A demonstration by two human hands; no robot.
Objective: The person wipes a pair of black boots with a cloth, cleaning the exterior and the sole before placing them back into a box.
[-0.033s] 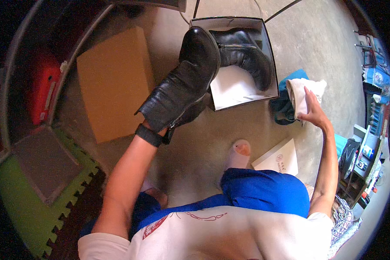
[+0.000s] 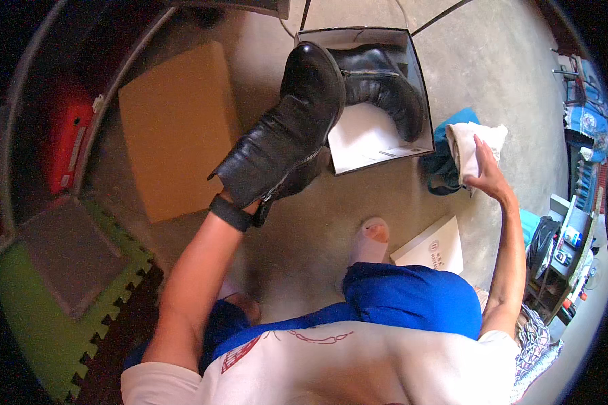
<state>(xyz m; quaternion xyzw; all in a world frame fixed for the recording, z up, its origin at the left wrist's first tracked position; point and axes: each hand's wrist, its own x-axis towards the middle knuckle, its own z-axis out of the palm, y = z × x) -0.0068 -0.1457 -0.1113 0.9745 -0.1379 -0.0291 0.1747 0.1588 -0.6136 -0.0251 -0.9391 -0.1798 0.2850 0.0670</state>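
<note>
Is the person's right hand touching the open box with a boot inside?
Apart. The head view shows the right hand right of the open box, with pale cloth between them.

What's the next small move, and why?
I'd probably bring the white cloth across to the raised black boot: the right hand is on the cloth, while the left hand, hidden inside the boot, seems to prop it up with its side exposed.

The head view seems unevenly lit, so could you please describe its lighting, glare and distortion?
Head view: dim, grainy left around the red object, brighter right; head view: sheen on the boot over the left arm; head view: fisheye bending, with the shelf tilted near the black rim.
</note>
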